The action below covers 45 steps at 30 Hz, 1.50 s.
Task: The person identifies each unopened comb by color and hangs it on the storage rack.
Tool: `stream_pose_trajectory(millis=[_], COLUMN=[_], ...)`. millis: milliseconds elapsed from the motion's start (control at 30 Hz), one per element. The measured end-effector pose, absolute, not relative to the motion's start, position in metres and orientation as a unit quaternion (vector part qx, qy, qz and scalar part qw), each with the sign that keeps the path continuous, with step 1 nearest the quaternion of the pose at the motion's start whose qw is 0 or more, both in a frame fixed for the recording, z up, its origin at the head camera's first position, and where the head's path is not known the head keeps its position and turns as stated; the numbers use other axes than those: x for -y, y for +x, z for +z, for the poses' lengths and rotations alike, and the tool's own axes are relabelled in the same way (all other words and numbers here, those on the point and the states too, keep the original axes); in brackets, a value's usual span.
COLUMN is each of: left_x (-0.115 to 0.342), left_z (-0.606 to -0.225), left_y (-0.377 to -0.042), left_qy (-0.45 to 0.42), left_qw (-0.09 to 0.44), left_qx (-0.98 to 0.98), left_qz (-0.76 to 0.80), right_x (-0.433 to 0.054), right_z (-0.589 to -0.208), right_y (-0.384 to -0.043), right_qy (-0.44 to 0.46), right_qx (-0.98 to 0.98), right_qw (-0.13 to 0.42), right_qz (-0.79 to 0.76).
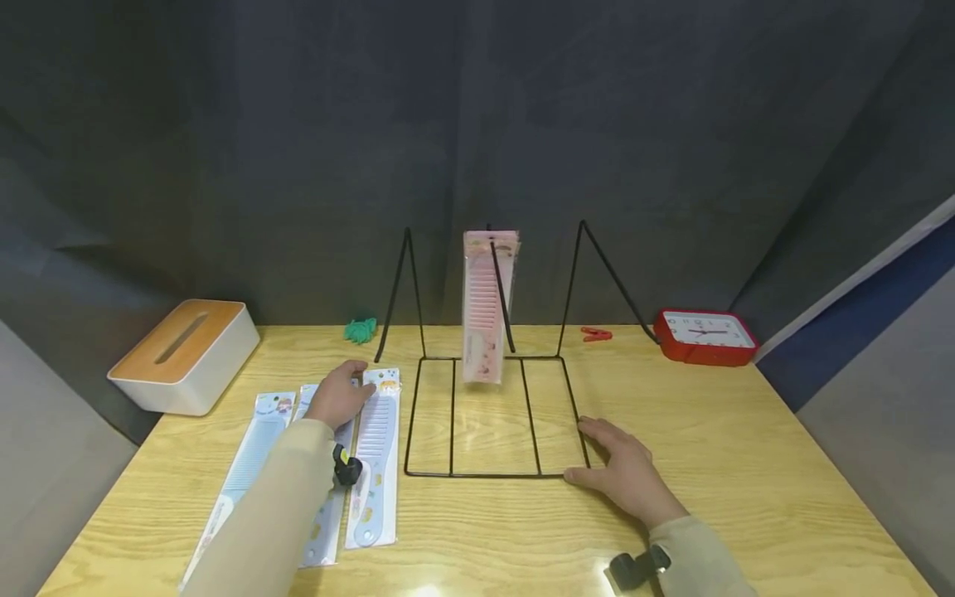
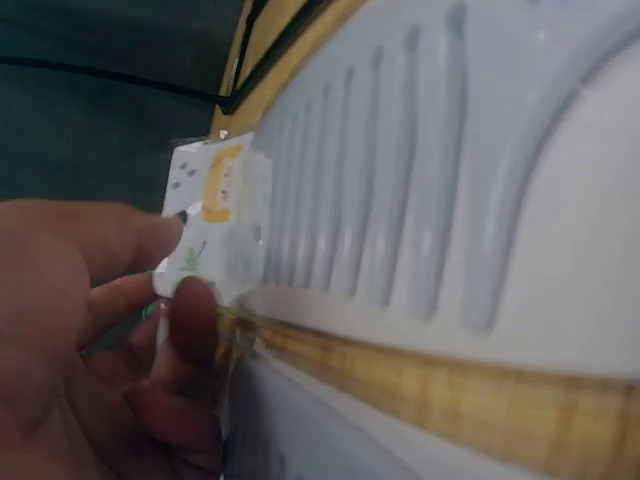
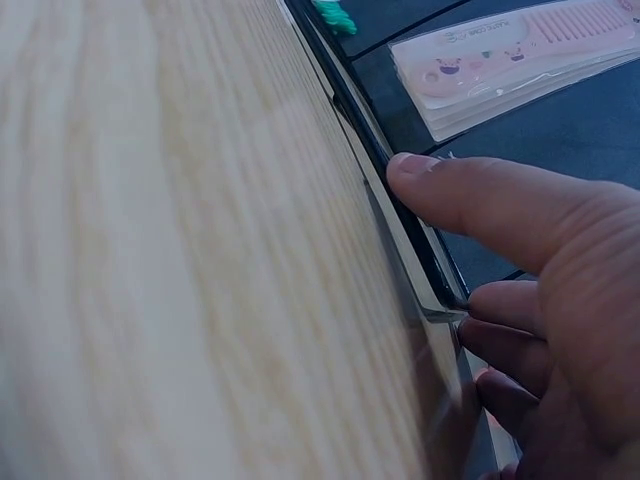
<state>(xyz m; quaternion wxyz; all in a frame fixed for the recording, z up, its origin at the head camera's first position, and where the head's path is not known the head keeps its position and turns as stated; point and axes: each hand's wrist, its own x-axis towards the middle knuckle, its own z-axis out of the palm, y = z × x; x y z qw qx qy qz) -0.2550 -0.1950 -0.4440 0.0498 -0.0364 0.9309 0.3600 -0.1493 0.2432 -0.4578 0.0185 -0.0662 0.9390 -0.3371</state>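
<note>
Left of a black wire rack on the table, a person's left hand, nearly closed, pinched the top of a bluish comb packet; the right hand, loosely spread, touched the rack's near right corner. Pink packets hung from the middle hook, both outer hooks bare. Two more bluish packets lay unhung, so the work looked partway done. Farther left, a wood-topped box hid any contents.

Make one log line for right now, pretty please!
left hand: pinches top of rightmost blue comb pack; right hand: touches near right corner of wire rack; pink comb packs: hanging on it
</note>
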Motion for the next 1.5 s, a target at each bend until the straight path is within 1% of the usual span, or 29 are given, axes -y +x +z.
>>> stream_pose_trajectory(millis=[167, 367, 600, 767, 933, 1133, 1300, 1500], left_x=[0.195, 0.196, 0.195, 0.195, 0.193, 0.186, 0.184, 0.177], left_z=[-0.442, -0.440, -0.426, -0.413, -0.399, -0.378, -0.365, -0.344], left_y=[-0.254, -0.252, -0.241, -0.228, -0.210, -0.180, -0.152, -0.123], left_qy=[-0.059, -0.059, -0.019, 0.005, 0.004, 0.010, 0.030, 0.065], left_qw=[0.045, 0.028, -0.026, -0.027, -0.041, -0.084, -0.124, -0.157], left_qx=[-0.924, -0.915, -0.917, -0.916, -0.886, -0.829, -0.800, -0.778], left_qz=[0.375, 0.397, 0.397, 0.400, 0.461, 0.553, 0.586, 0.605], right_x=[-0.241, -0.240, -0.242, -0.243, -0.243, -0.245, -0.244, -0.245], right_z=[-0.456, -0.455, -0.456, -0.457, -0.458, -0.458, -0.457, -0.457], right_y=[-0.150, -0.151, -0.151, -0.150, -0.150, -0.150, -0.149, -0.148], right_qy=[-0.066, -0.064, -0.066, -0.070, -0.074, -0.070, -0.068, -0.072], right_qx=[-0.939, -0.940, -0.940, -0.940, -0.940, -0.939, -0.936, -0.936], right_qw=[0.018, 0.019, 0.019, 0.013, 0.012, 0.020, 0.032, 0.033], right_qz=[-0.336, -0.334, -0.335, -0.334, -0.333, -0.336, -0.344, -0.344])
